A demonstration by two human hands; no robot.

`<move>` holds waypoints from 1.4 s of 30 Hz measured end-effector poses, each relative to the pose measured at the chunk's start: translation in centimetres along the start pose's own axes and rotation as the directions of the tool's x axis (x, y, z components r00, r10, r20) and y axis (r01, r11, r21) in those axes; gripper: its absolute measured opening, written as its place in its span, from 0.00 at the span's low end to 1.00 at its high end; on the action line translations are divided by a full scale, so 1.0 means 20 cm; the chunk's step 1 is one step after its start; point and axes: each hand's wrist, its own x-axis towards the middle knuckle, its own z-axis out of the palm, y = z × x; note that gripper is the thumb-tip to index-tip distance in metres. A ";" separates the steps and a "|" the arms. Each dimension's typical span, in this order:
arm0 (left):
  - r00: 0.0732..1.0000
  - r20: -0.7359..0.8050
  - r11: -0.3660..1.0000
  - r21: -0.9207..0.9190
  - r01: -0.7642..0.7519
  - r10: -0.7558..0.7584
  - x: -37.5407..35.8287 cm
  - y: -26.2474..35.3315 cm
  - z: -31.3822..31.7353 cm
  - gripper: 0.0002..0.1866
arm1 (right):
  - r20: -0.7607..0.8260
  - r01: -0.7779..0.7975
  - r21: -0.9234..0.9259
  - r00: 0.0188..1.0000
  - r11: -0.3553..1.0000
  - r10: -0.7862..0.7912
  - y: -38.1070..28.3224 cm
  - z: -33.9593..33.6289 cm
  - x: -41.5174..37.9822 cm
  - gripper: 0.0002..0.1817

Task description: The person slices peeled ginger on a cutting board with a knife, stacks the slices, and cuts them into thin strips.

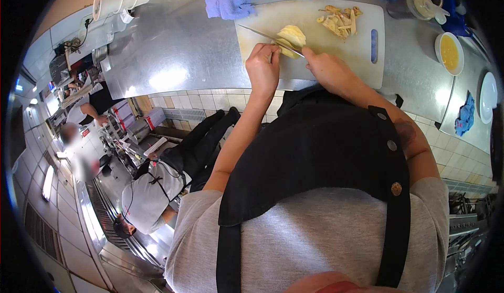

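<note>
Over the flat board (310, 79), the right hand (326, 68) has fingers clamped on a thin knife (262, 34); the left hand's (262, 65) fingers bunch together beside yellow slices (292, 34).

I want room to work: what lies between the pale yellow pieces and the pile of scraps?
Only bare cutting board separates the yellow pieces from the scraps, in the head view.
</note>
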 end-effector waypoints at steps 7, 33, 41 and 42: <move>0.995 0.096 1.000 -0.019 0.000 0.002 -0.04 0.00 -0.04 0.04 | -0.006 -0.043 -0.031 0.999 0.999 0.042 -0.03 0.02 -0.11 0.10; 0.704 0.703 0.753 0.410 -0.515 0.098 0.49 0.06 0.08 0.04 | -0.135 0.011 -0.183 0.990 0.983 -0.036 0.02 0.02 -0.07 0.11; 0.800 0.589 0.787 0.437 -0.435 0.116 0.47 0.06 0.07 0.02 | -0.107 -0.001 -0.188 0.994 0.982 -0.020 0.02 0.01 -0.07 0.12; 0.830 0.538 0.816 0.409 -0.408 0.146 0.45 0.07 0.05 0.03 | -0.099 -0.004 -0.177 0.995 0.984 -0.014 0.01 0.01 -0.07 0.12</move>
